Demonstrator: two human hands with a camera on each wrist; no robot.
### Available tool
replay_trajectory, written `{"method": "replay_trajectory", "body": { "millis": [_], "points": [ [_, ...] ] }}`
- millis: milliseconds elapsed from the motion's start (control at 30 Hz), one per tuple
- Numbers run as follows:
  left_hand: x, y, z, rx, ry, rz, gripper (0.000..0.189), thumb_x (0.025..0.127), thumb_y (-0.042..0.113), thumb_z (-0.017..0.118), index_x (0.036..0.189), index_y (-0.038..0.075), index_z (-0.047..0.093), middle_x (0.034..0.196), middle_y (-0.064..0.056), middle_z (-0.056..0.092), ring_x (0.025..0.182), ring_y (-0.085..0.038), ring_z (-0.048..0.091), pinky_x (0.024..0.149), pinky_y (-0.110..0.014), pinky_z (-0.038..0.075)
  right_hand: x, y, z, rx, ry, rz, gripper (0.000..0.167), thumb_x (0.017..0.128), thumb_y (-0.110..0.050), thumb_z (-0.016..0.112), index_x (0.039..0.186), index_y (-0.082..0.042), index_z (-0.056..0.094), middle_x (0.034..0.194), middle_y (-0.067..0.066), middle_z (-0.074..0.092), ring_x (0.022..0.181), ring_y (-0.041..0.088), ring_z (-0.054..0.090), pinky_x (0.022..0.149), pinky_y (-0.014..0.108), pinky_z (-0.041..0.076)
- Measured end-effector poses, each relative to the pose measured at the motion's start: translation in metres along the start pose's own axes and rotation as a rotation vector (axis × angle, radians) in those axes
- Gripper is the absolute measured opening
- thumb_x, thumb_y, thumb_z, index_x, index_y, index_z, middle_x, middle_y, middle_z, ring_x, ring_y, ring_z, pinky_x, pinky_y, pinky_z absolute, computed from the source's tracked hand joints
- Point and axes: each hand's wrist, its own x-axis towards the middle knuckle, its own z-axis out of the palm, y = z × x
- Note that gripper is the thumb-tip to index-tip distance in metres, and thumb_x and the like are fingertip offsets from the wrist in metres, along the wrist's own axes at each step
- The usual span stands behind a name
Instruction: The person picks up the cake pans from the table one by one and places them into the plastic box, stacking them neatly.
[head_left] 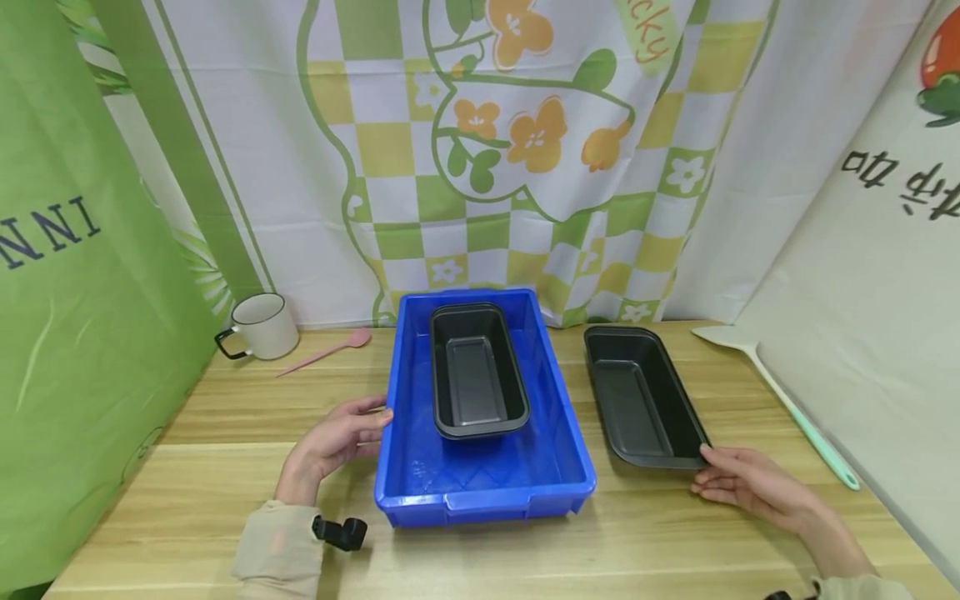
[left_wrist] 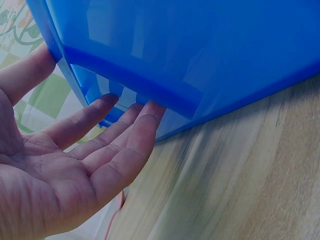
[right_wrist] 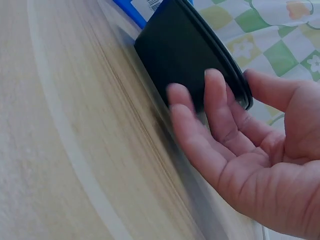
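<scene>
A blue plastic bin (head_left: 486,506) stands on the table with a black loaf pan (head_left: 472,379) lying inside it. My left hand (head_left: 337,442) holds the bin's left side. In the left wrist view, the left thumb is at the rim and the fingertips (left_wrist: 107,100) reach the handle recess. A second black loaf pan (head_left: 637,400) is to the right of the bin. At this pan's near right corner, my right hand (head_left: 757,487) pinches the rim, thumb on top. The right wrist view shows the other fingers (right_wrist: 215,95) spread below the rim beside the pan's end wall.
A white mug (head_left: 266,329) with a black handle and a pink spoon (head_left: 330,350) lie at the back left. On the right, a spatula (head_left: 798,417) with a mint-green handle lies along the side cloth. A patterned curtain (head_left: 517,167) hangs behind the wooden table (head_left: 525,567).
</scene>
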Motion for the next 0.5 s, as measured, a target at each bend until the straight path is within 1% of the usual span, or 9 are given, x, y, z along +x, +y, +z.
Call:
{"method": "replay_trajectory", "body": {
  "millis": [167, 267, 400, 500],
  "points": [
    [0.0001, 0.0001, -0.0004, 0.001, -0.001, 0.000, 0.072, 0.095, 0.018, 0.058, 0.146, -0.012, 0.017, 0.119, -0.015, 0.064, 0.104, -0.024, 0.065, 0.089, -0.037, 0.051, 0.0030, 0.0010, 0.0000, 0.104, -0.082, 0.017, 0.042, 0.107, -0.014, 0.024, 0.107, -0.007, 0.065, 0.102, 0.008, 0.071, 0.101, 0.025, 0.066, 0.093, 0.038, 0.050],
    [0.0002, -0.0005, -0.0008, -0.003, 0.003, -0.001, 0.072, 0.095, 0.017, 0.058, 0.146, -0.012, 0.017, 0.118, -0.013, 0.064, 0.102, -0.021, 0.065, 0.088, -0.036, 0.051, 0.0040, 0.0015, -0.0002, 0.155, -0.114, 0.011, 0.043, 0.107, -0.013, 0.022, 0.109, -0.005, 0.065, 0.104, 0.010, 0.070, 0.101, 0.025, 0.066, 0.092, 0.036, 0.050],
    [0.0006, -0.0014, -0.0014, -0.008, 0.005, -0.003, 0.072, 0.095, 0.016, 0.058, 0.146, -0.012, 0.016, 0.117, -0.012, 0.064, 0.099, -0.018, 0.065, 0.088, -0.035, 0.051, 0.0042, 0.0018, 0.0000, 0.194, -0.121, 0.003, 0.044, 0.107, -0.011, 0.023, 0.110, -0.003, 0.065, 0.106, 0.013, 0.070, 0.102, 0.024, 0.066, 0.091, 0.033, 0.050],
    [0.0010, -0.0017, -0.0018, -0.009, 0.002, -0.001, 0.072, 0.095, 0.017, 0.058, 0.146, -0.012, 0.016, 0.118, -0.013, 0.064, 0.100, -0.019, 0.065, 0.089, -0.036, 0.051, 0.0040, 0.0023, 0.0003, 0.215, -0.125, -0.003, 0.044, 0.107, -0.009, 0.023, 0.112, -0.002, 0.066, 0.107, 0.014, 0.069, 0.103, 0.024, 0.066, 0.092, 0.032, 0.050]
  ]
}}
